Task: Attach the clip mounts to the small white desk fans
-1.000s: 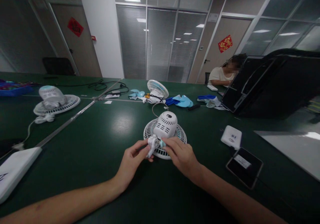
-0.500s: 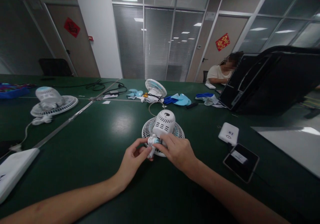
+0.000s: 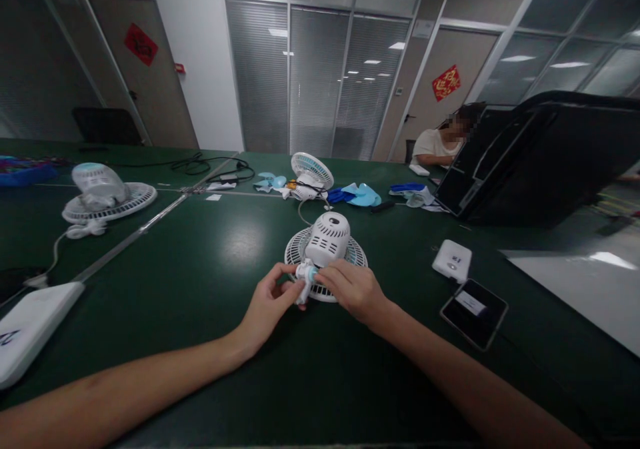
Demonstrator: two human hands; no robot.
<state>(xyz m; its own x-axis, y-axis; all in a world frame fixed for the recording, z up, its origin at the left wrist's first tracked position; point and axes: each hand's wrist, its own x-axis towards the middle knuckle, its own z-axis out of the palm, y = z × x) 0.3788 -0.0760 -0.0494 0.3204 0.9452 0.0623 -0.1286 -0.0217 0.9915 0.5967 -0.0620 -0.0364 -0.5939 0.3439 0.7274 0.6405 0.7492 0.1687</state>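
A white fan [image 3: 327, 239] lies with its grille down on the green table, its motor housing on top. At its near side is a white clamp-like piece [image 3: 303, 282] with a light-blue knob [image 3: 312, 273]. My left hand [image 3: 267, 302] grips the white piece from the left, thumb and fingers on either side of it. From the right, my right hand [image 3: 355, 292] pinches the light-blue knob between thumb and fingers. Part of the grille is hidden behind my hands. Whether the white piece is joined to the fan I cannot tell.
Farther back stands another fan [image 3: 311, 174] beside light-blue blades [image 3: 364, 195]. A third fan [image 3: 107, 199] lies at the left. At right are a white power bank [image 3: 453, 260], a phone [image 3: 474, 312] and a large black case [image 3: 545, 162]. A person [image 3: 440, 145] sits beyond.
My right hand's fingers have drawn together around the light-blue knob, showing more of it. My left hand keeps its grip. The view has shifted slightly.
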